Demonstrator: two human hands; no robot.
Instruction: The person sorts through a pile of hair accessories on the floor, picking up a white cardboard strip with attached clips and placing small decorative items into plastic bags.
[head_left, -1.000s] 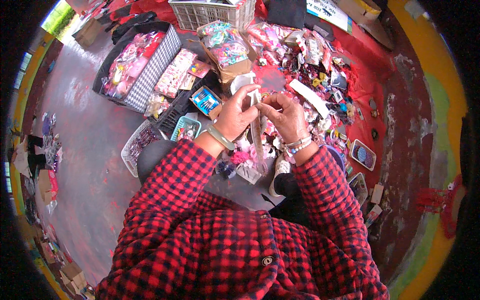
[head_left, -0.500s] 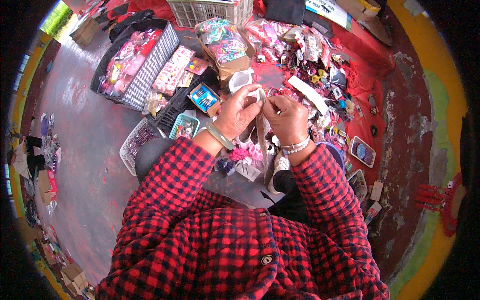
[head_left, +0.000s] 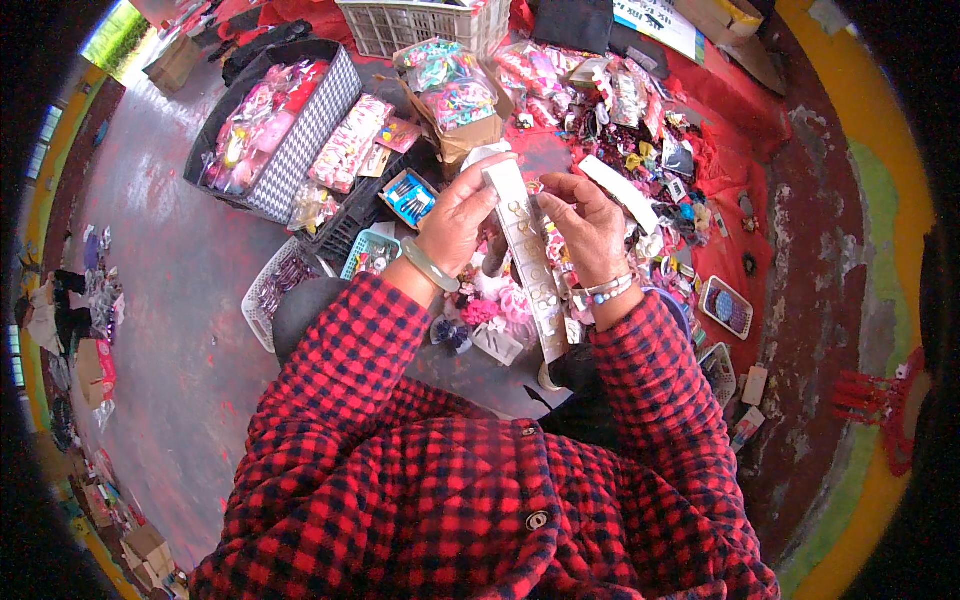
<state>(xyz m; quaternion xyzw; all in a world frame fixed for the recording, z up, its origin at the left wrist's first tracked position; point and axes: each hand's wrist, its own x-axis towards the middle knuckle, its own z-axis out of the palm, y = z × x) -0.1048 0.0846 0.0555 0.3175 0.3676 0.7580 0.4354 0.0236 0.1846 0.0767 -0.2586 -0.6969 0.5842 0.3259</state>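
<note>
My left hand (head_left: 455,222) grips the upper end of a long narrow white strip (head_left: 527,250), which hangs slantwise down toward my lap. Small round goldish pieces sit in a row along its face, too small to name. Close by the strip's right edge is my right hand (head_left: 588,222), its thumb and forefinger pinched together near a tiny reddish spot; what they hold is hard to make out. Beneath the strip lie pink flower-like hair ornaments (head_left: 497,303) and a dark blue bow-like piece (head_left: 451,333).
A houndstooth-sided box (head_left: 308,135) of pink packets stands at the left. Nearby are a blue-lined carton (head_left: 412,200), a teal basket (head_left: 370,250) and a white basket (head_left: 262,290). An opened carton (head_left: 462,135) stands ahead. Loose accessories (head_left: 650,150) cover the red cloth at the right.
The strip has turned from edge-on to face me, so its row of small pieces shows. My right hand has moved slightly right, away from its top end.
</note>
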